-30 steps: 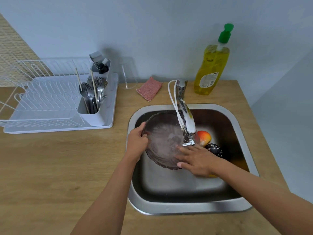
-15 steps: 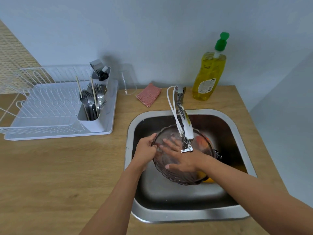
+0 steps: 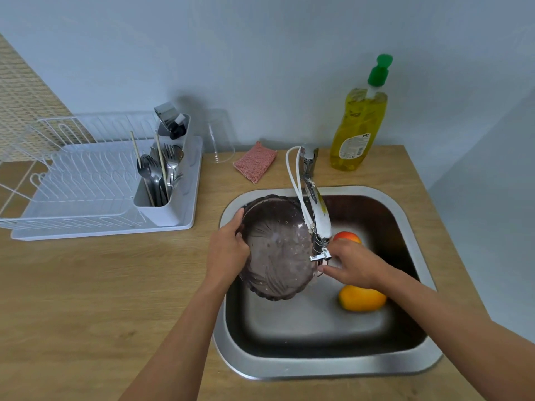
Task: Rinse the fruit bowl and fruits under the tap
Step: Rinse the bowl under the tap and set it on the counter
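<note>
A dark translucent fruit bowl (image 3: 278, 250) is tilted over the left half of the steel sink (image 3: 411, 369), its inside facing me and dotted with water. My left hand (image 3: 227, 253) grips its left rim. My right hand (image 3: 351, 263) is at the bowl's right edge just under the tap spout (image 3: 320, 227), fingers touching the rim. A red apple (image 3: 347, 236) lies behind my right hand, and an orange (image 3: 362, 298) lies on the sink floor below my wrist.
A yellow dish-soap bottle (image 3: 360, 125) and a pink sponge (image 3: 254, 162) stand behind the sink on the wooden counter (image 3: 86, 299). A white dish rack (image 3: 86, 180) with a cutlery holder (image 3: 162, 186) sits at the left.
The bowl has tipped up and shifted left, uncovering the fruit. My right hand has come out of the bowl's inside to its right rim beneath the spout.
</note>
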A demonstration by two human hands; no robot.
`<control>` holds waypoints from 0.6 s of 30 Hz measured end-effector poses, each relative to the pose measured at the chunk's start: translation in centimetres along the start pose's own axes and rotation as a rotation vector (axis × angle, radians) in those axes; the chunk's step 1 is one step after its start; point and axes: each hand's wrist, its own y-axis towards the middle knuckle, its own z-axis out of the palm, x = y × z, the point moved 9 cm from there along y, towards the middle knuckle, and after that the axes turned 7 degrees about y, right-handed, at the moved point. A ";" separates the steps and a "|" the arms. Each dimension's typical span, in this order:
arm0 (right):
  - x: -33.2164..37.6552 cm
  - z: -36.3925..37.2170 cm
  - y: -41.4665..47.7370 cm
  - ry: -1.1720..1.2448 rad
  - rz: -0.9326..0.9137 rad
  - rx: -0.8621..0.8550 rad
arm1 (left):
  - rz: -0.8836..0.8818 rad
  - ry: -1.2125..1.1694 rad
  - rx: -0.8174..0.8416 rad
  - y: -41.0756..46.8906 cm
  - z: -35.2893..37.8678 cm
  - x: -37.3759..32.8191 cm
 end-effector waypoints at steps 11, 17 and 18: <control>-6.9 3.3 -6.1 -0.241 0.311 0.399 | 0.053 0.026 -0.046 -0.6 -1.3 -0.6; -8.9 5.1 -8.1 -0.275 0.450 0.516 | 0.089 -0.008 -0.089 -0.5 -2.3 -0.9; -9.3 5.2 -8.4 -0.249 0.472 0.514 | 0.091 -0.015 -0.093 -0.5 -2.5 -0.9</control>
